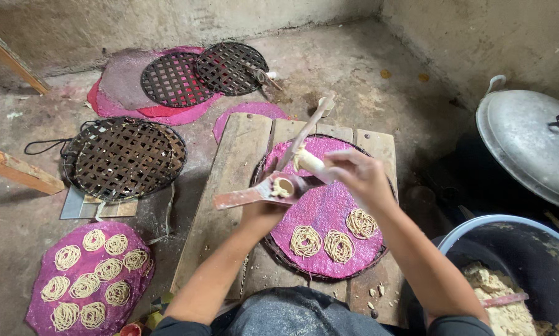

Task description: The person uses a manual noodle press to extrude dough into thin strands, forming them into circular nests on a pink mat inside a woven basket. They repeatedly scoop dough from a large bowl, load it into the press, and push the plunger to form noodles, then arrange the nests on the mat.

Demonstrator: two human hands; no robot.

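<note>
My left hand (262, 214) grips a wooden noodle press (254, 194) from below, held over a purple mat (326, 208) on a round woven tray. The press's long upper lever (307, 127) is swung up and away. My right hand (357, 177) holds a pale roll of dough (309, 162) just above the press's open cup (284, 186), which has dough in it. Three coiled noodle nests (337, 244) lie on the near half of the mat. The tray rests on a low plank table (230, 180).
On the floor at left lies a second purple mat (43, 311) with several noodle nests. Empty woven trays (124, 158) and more mats (121, 78) lie beyond it. A metal lid (525, 143) and a dark tub of dough (509, 298) are at right. A wooden frame leg (15, 168) stands far left.
</note>
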